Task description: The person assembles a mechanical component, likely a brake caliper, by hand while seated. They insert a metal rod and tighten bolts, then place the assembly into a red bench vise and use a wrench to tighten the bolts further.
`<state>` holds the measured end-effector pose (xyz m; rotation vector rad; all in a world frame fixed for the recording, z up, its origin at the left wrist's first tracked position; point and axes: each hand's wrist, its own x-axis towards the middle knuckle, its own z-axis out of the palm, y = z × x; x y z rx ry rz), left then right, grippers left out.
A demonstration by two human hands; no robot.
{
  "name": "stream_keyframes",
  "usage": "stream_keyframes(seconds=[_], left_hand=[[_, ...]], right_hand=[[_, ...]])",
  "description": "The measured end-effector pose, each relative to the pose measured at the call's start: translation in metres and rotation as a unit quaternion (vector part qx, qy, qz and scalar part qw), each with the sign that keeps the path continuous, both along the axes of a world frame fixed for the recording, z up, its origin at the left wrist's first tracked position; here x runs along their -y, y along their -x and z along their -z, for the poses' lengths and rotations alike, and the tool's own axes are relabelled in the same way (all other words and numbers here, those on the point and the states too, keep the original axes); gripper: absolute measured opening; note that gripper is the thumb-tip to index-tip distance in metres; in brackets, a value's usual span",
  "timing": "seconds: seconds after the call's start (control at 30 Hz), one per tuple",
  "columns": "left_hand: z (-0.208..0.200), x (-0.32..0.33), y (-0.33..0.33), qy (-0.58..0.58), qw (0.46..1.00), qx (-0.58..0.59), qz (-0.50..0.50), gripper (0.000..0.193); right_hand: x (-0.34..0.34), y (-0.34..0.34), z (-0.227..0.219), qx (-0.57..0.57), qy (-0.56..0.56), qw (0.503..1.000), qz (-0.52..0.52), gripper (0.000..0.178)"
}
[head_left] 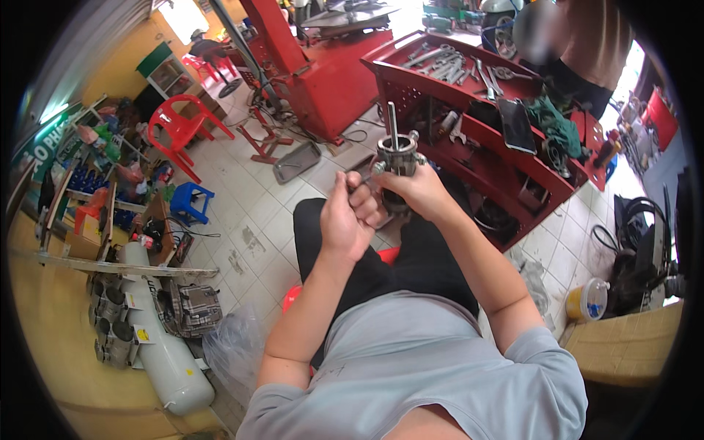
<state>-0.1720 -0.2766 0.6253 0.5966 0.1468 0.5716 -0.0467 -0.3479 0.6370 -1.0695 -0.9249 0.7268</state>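
Over my lap, my right hand (418,189) is wrapped round a grey metal part with a round collar (397,145), held upright. Bolts stick out from the collar's side, and a thin metal rod (393,117) rises out of its opening. The lower end of the part is partly covered by my hands. Just to the left, my left hand (349,218) is closed in a fist beside the part, its curled fingers turned towards it. Something thin and dark seems to run between that fist and the collar; what the fist grips is hidden.
A red tool cart (469,158) stands at front right, with wrenches (447,62), a black phone (516,125) and a green cloth (551,123). A person (598,51) stands behind it. Leftward are a red chair (180,128), a blue stool (192,202) and a grey tank (165,345).
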Motion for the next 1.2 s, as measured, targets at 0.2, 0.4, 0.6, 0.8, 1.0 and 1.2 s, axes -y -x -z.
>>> stream_keyframes(seconds=[0.2, 0.4, 0.6, 0.8, 1.0, 1.2], left_hand=[[-0.002, -0.003, -0.006, -0.074, 0.997, -0.014, 0.019, 0.028], [0.006, -0.012, -0.017, -0.287, 0.955, -0.067, -0.023, 0.02], [0.006, -0.007, -0.03, -0.407, 0.905, -0.092, -0.086, 0.021], [0.011, -0.006, -0.022, -0.471, 0.876, -0.092, -0.05, 0.023], [0.015, 0.007, -0.013, -0.412, 0.906, -0.099, -0.011, 0.018], [0.013, 0.001, -0.018, -0.323, 0.945, -0.061, 0.005, 0.018]], right_hand=[[0.001, -0.007, 0.007, 0.027, 0.022, 0.999, 0.004, 0.01], [0.017, -0.021, 0.006, 0.012, 0.023, 0.999, -0.024, 0.018], [0.025, -0.024, 0.001, 0.057, -0.036, 0.998, 0.005, 0.019], [0.036, -0.017, -0.017, 0.137, -0.026, 0.989, 0.053, 0.02], [0.032, -0.009, -0.012, 0.14, 0.02, 0.988, 0.059, 0.014], [0.026, -0.005, -0.005, 0.123, 0.0, 0.989, 0.082, 0.016]])
